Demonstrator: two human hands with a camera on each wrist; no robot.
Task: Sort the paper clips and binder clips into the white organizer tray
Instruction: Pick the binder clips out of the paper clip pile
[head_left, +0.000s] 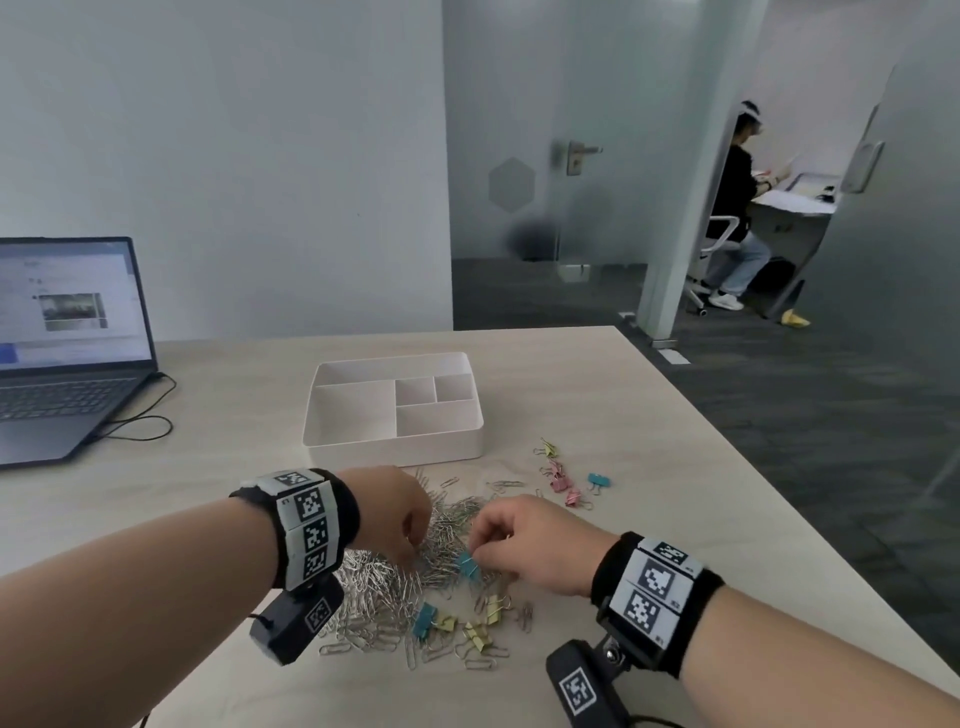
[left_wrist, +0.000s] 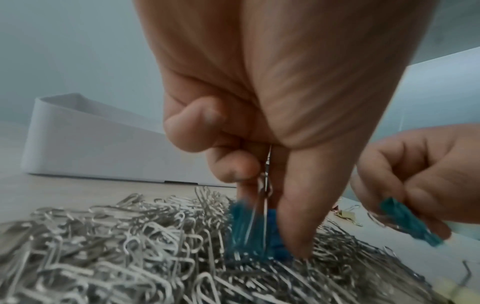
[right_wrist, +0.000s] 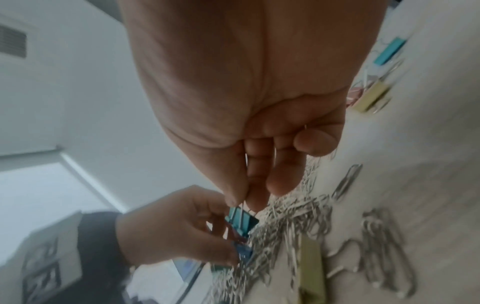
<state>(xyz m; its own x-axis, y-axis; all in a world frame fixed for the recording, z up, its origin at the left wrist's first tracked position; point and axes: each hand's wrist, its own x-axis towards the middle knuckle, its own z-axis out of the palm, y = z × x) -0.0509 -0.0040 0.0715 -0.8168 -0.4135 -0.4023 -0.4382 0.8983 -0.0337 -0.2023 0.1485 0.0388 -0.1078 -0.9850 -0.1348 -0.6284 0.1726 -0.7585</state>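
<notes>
A heap of silver paper clips (head_left: 410, 577) lies on the table in front of the white organizer tray (head_left: 332, 415), whose compartments hold nothing. My left hand (head_left: 410, 548) reaches down into the heap and pinches the wire handles of a blue binder clip (left_wrist: 246, 232). Just to the right, my right hand (head_left: 480, 545) pinches the handles of a teal binder clip (head_left: 467, 565), held slightly above the heap. In the right wrist view the teal binder clip (right_wrist: 241, 221) hangs from my thumb and forefinger.
Pink, yellow and teal binder clips (head_left: 563, 480) lie right of the heap; more yellow and teal ones (head_left: 457, 623) lie near me. An open laptop (head_left: 62, 343) with a cable stands at the left. The table's right edge (head_left: 753, 467) is close.
</notes>
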